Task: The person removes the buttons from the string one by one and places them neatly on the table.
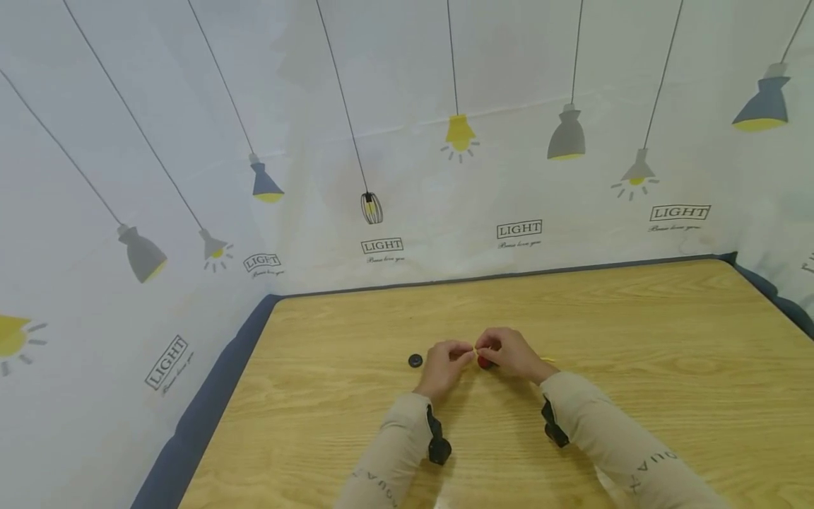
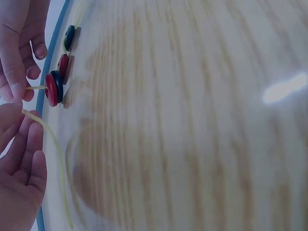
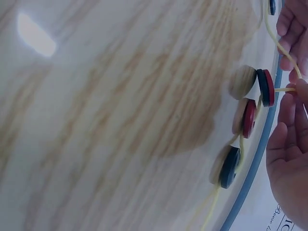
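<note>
My left hand (image 1: 443,367) and right hand (image 1: 511,353) meet fingertip to fingertip above the table, each pinching a yellow cord (image 2: 58,149). From the right fingertips, a short length of cord runs into a red button (image 2: 50,90), which lies flat against a dark button (image 3: 263,87). Both hang on edge. Farther along the cord, beside the right hand, are another red button (image 3: 249,118) and another dark button (image 3: 230,167). A loose stretch of cord droops from the left fingers. The cord's tips are hidden by the fingers.
A single dark button (image 1: 415,360) lies on the wooden table (image 1: 356,424), left of my left hand. Behind the table's far edge stands a wall covering (image 1: 420,177) printed with lamps. Dark wrist cameras (image 1: 439,447) are strapped below both sleeves.
</note>
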Demonstrator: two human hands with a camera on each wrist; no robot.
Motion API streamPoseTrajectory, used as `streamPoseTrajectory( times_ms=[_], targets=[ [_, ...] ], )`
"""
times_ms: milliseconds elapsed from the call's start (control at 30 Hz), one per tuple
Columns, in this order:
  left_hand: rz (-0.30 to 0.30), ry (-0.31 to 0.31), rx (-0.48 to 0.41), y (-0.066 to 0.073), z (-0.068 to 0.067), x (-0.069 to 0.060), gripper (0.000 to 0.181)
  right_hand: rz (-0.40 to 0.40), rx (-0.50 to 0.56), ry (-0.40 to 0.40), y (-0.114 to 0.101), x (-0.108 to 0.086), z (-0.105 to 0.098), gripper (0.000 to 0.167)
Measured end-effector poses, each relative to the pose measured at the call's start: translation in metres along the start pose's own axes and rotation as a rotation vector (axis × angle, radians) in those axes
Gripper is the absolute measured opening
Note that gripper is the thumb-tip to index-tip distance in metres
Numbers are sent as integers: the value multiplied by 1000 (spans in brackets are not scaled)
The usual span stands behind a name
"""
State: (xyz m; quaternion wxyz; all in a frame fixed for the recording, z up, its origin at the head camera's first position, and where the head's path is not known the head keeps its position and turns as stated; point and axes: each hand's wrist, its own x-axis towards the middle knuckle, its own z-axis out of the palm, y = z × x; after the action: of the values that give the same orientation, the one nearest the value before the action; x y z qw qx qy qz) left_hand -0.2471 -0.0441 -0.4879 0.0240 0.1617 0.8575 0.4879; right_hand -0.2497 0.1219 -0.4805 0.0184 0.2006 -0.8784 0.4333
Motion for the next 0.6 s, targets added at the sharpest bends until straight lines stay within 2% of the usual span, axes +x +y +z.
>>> streamPoseTrajectory(
  times_ms=[233, 433, 600],
  targets=[
    [41, 5, -10, 0, 2, 0, 14, 16, -1, -14, 0, 0, -1, 3],
    [31, -3, 4, -2, 4, 1, 14, 62, 29, -13, 1, -1, -3, 4],
    [13, 1, 5, -2, 4, 0, 13, 70, 18, -38, 4, -2, -3, 16]
  ],
)
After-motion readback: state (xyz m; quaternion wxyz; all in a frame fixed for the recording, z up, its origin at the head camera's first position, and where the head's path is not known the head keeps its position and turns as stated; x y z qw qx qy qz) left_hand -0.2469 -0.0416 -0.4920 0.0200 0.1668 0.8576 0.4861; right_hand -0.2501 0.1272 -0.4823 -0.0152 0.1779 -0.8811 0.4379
